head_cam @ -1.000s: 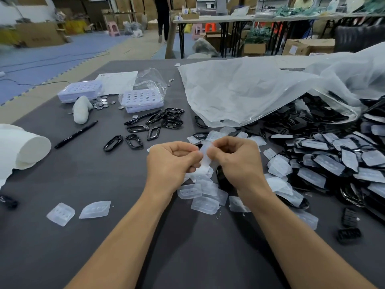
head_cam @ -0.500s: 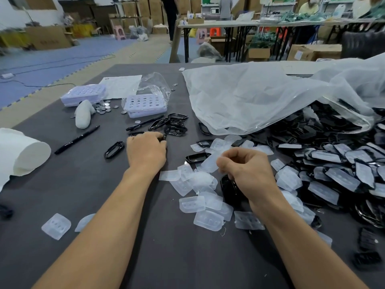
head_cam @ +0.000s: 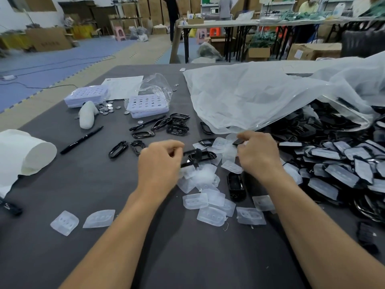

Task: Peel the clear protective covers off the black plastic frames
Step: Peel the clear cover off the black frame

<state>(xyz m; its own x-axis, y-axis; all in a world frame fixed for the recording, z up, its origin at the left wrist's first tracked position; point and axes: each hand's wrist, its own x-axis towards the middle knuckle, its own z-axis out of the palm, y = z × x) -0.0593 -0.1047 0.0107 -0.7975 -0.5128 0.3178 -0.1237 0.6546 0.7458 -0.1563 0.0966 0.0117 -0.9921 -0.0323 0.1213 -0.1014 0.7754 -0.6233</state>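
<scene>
My left hand (head_cam: 160, 163) is curled at the left end of a bare black frame (head_cam: 203, 156) that lies on the loose clear covers (head_cam: 210, 215); its fingertips appear to pinch the frame's edge. My right hand (head_cam: 257, 153) pinches a small covered black frame (head_cam: 237, 142) at its fingertips, just above the scattered covers. Peeled black frames (head_cam: 117, 149) lie in a loose group to the upper left. A heap of covered frames (head_cam: 341, 176) fills the right side.
On the grey table (head_cam: 83, 184), a large white plastic bag (head_cam: 260, 97) drapes over the heap at the back right. Two lilac perforated trays (head_cam: 149, 105), coins, a white object and a black pen (head_cam: 82, 139) sit at the left. A white paper roll (head_cam: 27, 151) lies at the far left.
My left hand came back from the peeled frames on the left to the centre. My right hand moved up and right and now pinches a small black piece.
</scene>
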